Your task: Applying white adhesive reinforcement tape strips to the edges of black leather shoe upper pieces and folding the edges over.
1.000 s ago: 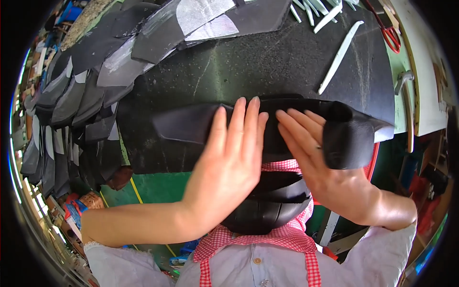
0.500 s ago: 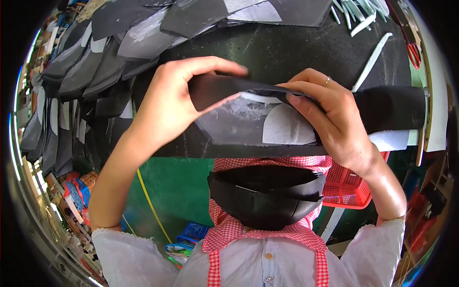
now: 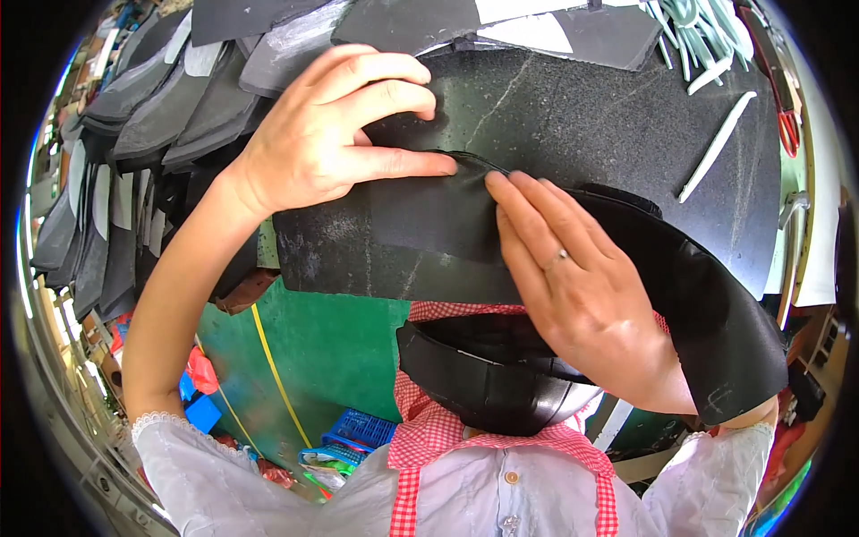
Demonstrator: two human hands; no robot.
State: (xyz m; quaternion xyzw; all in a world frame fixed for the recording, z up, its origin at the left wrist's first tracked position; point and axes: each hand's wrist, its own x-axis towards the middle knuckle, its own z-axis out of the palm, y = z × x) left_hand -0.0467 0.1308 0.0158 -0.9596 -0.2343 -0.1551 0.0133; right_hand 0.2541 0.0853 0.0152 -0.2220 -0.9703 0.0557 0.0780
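A long black leather-like sheet (image 3: 725, 304) lies curved across the front of the black work surface, its right end draped over my right forearm. My left hand (image 3: 331, 130) is open, fingers bent and spread apart above the surface. Its thumb presses on the sheet's upper edge near the middle. Beside that thumb, my right hand (image 3: 573, 277) lies flat on the sheet with its fingers stretched out together, a ring on one of them. What lies under the right palm is hidden.
Layered dark grey cut pieces (image 3: 179, 116) cover the left and back of the work surface (image 3: 608, 116). A pale strip (image 3: 716, 148) lies at right, below a bundle of similar strips (image 3: 702, 36). Red-handled scissors (image 3: 788, 134) lie at the right edge. A blue basket (image 3: 362, 430) stands below.
The raised sheet has been turned over and laid flatter, hiding its grey-patched face. My left hand has shifted up and left; my right has gone from gripping its edge to lying flat.
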